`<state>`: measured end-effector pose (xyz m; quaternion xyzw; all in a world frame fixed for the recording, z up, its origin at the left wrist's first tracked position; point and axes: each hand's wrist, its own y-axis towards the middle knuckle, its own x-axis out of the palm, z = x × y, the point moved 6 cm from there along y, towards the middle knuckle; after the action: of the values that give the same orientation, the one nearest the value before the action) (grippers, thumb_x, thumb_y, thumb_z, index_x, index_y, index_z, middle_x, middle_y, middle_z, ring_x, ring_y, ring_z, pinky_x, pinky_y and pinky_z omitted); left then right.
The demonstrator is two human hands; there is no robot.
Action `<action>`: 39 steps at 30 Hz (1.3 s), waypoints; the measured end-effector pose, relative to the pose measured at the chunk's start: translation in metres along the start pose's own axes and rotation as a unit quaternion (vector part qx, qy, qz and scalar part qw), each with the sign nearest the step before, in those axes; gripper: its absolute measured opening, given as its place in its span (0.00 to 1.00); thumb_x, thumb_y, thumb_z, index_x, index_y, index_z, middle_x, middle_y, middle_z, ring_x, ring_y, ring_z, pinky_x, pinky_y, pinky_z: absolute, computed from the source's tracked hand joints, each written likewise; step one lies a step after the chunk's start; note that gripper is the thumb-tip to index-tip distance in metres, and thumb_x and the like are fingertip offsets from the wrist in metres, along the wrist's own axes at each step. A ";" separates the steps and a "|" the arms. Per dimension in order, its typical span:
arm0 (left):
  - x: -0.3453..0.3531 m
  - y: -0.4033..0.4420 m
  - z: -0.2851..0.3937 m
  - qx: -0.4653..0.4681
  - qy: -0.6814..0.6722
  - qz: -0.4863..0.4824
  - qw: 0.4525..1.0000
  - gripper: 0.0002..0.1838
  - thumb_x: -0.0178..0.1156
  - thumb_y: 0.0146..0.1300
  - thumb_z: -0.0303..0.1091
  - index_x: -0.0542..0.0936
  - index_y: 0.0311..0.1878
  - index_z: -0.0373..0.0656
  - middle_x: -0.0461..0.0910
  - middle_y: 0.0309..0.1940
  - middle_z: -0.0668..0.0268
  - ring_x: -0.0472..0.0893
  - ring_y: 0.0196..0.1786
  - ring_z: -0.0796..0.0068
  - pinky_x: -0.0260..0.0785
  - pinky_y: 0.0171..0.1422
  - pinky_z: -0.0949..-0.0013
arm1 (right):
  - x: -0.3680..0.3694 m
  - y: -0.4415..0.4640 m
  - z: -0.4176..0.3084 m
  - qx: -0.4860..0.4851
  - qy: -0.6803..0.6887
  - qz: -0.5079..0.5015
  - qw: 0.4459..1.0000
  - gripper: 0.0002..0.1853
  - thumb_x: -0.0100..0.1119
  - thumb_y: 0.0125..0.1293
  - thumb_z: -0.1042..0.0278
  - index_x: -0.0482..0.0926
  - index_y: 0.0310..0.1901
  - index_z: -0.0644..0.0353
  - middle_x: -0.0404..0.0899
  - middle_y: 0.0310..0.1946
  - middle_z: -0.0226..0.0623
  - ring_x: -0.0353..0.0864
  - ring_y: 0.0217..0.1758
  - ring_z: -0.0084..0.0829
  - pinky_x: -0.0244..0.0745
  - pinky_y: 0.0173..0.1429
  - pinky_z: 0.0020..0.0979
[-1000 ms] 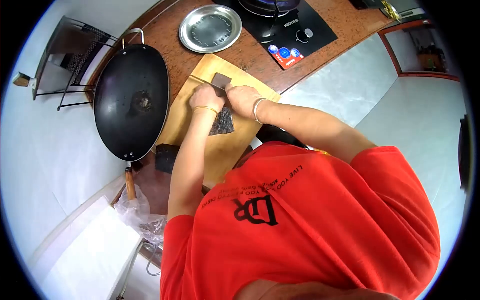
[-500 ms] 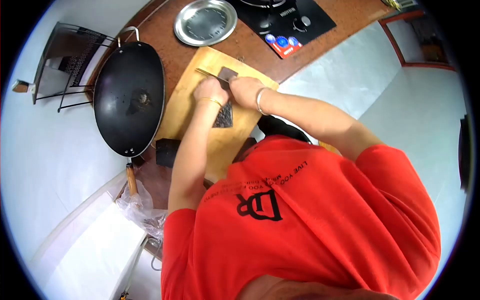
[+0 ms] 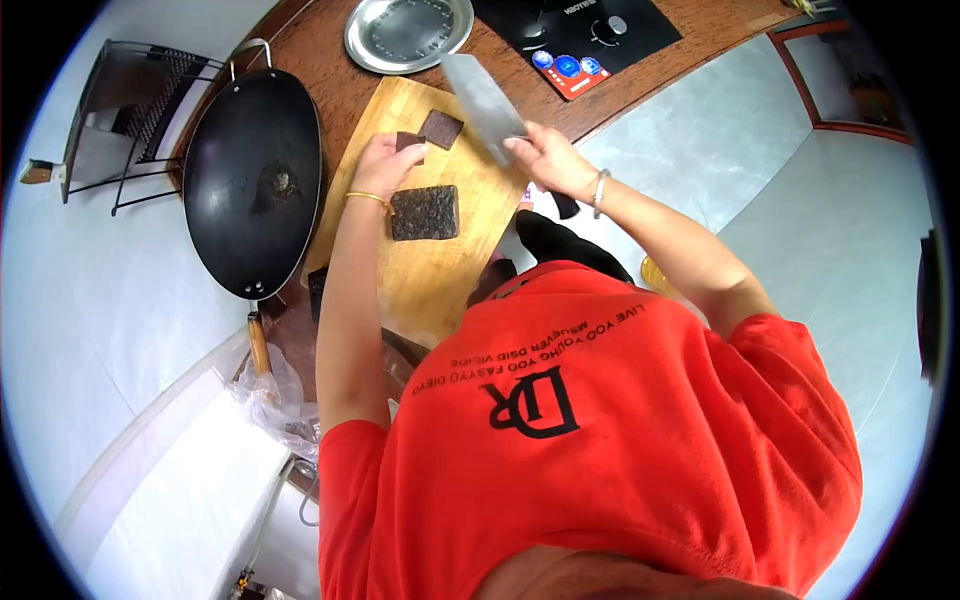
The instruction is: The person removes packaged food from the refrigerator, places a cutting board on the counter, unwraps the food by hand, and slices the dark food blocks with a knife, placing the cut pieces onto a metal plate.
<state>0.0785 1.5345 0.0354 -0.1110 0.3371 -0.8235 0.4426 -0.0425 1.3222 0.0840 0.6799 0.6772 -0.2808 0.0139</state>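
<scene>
Two bare hands are at work over a wood board (image 3: 425,275) in the head view. The left hand (image 3: 385,165) is near the top left of the board. Its thumb and fingers pinch a small dark piece (image 3: 409,146). A dark square (image 3: 441,129) lies flat on the board, just to the right of that piece. I cannot tell if the two touch. A big dark block (image 3: 425,213) lies flat on the board, nearer to the person. The right hand (image 3: 548,160) has its fingers wrapped around the knife (image 3: 484,105) at its handle end. The wide, shiny blade points up and to the left, over the right edge of the board. I cannot tell how high it is.

A yellow band (image 3: 368,198) is on the left wrist, and a silver band (image 3: 600,194) is on the right. Past the board is a round metal plate (image 3: 360,55). A black stove (image 3: 640,40) and a red card (image 3: 573,80) are to its right. A big black pan (image 3: 235,220) is left of the board. The person wears a red shirt (image 3: 640,450).
</scene>
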 end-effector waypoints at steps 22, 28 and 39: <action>0.010 0.071 0.105 0.129 -0.260 0.184 0.939 0.10 0.68 0.49 0.25 0.78 0.35 0.37 0.80 0.31 0.65 0.73 0.21 0.78 0.66 0.23 0.76 | -0.019 0.083 -0.057 0.057 0.027 -0.079 0.995 0.16 0.47 0.68 0.63 0.75 0.31 0.70 0.70 0.10 0.36 0.72 0.10 0.30 0.70 0.17 0.32; -0.017 0.161 0.096 0.146 -0.155 0.263 0.941 0.36 0.71 0.46 0.26 0.67 0.59 0.28 0.76 0.48 0.51 0.80 0.37 0.65 0.76 0.38 0.68 | -0.049 0.117 -0.061 0.018 0.063 0.059 0.996 0.15 0.48 0.67 0.64 0.71 0.30 0.69 0.71 0.13 0.37 0.73 0.11 0.30 0.70 0.16 0.33; -0.022 0.044 0.071 0.278 -0.012 0.292 0.915 0.26 0.64 0.53 0.31 0.74 0.55 0.32 0.72 0.56 0.52 0.79 0.48 0.58 0.71 0.55 0.64 | -0.042 0.007 0.002 0.101 0.108 -0.018 0.989 0.13 0.49 0.70 0.61 0.72 0.38 0.65 0.70 0.14 0.28 0.70 0.14 0.19 0.67 0.19 0.24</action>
<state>0.1538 1.5027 0.0625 0.1103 0.1068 -0.7166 0.6804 -0.0338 1.2829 0.0966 0.6922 0.6548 -0.2728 -0.1326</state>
